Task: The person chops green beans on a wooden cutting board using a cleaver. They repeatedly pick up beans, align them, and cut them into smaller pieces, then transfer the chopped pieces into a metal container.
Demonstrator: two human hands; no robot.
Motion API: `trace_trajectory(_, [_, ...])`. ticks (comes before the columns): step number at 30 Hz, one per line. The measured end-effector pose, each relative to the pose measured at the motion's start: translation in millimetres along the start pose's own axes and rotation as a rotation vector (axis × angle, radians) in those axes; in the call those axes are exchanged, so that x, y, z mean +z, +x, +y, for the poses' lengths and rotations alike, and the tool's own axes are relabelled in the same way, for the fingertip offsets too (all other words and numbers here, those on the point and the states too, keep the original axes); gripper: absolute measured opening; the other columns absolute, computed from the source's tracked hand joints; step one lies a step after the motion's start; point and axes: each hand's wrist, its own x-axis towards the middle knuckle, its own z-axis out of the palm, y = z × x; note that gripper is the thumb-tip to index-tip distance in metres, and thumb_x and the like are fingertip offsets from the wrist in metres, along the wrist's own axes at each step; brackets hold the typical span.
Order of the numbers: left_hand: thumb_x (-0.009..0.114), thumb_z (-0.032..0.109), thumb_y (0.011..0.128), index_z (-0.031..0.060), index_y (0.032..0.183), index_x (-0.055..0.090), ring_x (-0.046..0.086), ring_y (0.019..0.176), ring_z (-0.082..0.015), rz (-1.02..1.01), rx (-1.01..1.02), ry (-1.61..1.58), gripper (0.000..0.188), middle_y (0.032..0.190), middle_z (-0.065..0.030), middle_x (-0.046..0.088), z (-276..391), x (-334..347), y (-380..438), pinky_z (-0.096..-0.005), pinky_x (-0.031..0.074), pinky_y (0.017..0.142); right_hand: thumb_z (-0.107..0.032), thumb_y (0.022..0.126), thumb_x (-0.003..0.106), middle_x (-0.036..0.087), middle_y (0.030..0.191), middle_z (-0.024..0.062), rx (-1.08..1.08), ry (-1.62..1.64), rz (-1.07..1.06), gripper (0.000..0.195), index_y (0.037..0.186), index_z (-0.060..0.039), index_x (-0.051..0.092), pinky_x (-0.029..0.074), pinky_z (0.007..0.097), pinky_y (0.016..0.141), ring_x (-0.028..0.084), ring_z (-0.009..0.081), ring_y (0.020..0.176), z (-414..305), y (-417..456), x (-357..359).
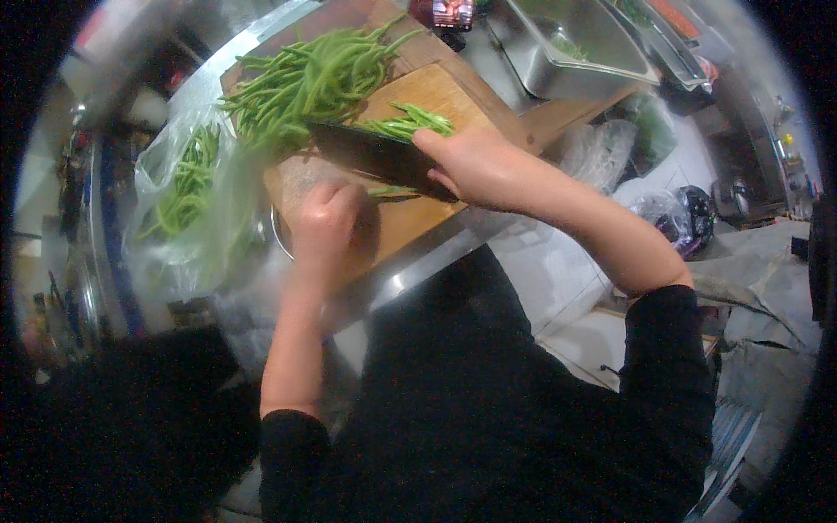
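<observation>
My right hand (pixel 474 163) grips a broad dark cleaver (pixel 382 155), its blade slanting across a wooden cutting board (pixel 418 225). Cut green bean pieces (pixel 412 121) lie on the board just beyond the blade, and a few thin green pieces (pixel 394 191) show on the near side. Over the board's left part, my left hand (pixel 330 209) is curled and slightly blurred; whether its fingers hold a bean is hidden. A large heap of long green beans (pixel 314 78) rests past the blade at the upper left.
Left of the board, a clear plastic bag (pixel 150 157) holds more green beans (pixel 189 183). A deep steel pan (pixel 582 75) with some green pieces inside stands at the upper right, beside another tray (pixel 660 46). Plastic bags (pixel 598 153) are to the right. A lit phone screen (pixel 451 13) is at the top.
</observation>
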Motion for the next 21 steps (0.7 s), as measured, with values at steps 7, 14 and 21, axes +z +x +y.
trace_trajectory(7, [0.054,0.001,0.068,0.0016,0.088,0.057,0.055,0.079,-0.0304,0.095,0.074,-0.134,0.020,0.090,-0.0128,0.056,17,14,12,-0.0367,0.046,0.068,-0.014,0.077,0.052,0.053,0.068,0.0218,-0.004,0.031,0.021,0.019,0.087,-0.0034,0.041,0.041,0.0449,0.056,0.052,0.0403,0.065,5,-5,7])
trace_trajectory(14, [0.056,0.003,0.069,0.0018,0.087,0.057,0.055,0.081,-0.0309,0.116,-0.042,-0.080,0.018,0.092,-0.0125,0.056,25,7,14,-0.0373,0.046,0.071,-0.017,0.083,0.040,0.056,0.073,0.0208,0.101,0.161,-0.134,0.015,0.089,-0.0029,0.038,0.042,0.0444,0.059,0.054,0.0391,0.068,-5,-4,-7])
trace_trajectory(21, [0.052,-0.006,0.065,0.0034,0.093,0.057,0.054,0.091,-0.0313,0.052,-0.126,-0.004,0.030,0.099,-0.0137,0.056,25,4,13,-0.0365,0.044,0.079,-0.013,0.083,0.041,0.055,0.071,0.0220,0.082,0.103,-0.152,0.014,0.092,-0.0027,0.036,0.041,0.0455,0.059,0.055,0.0399,0.070,-7,-4,-12])
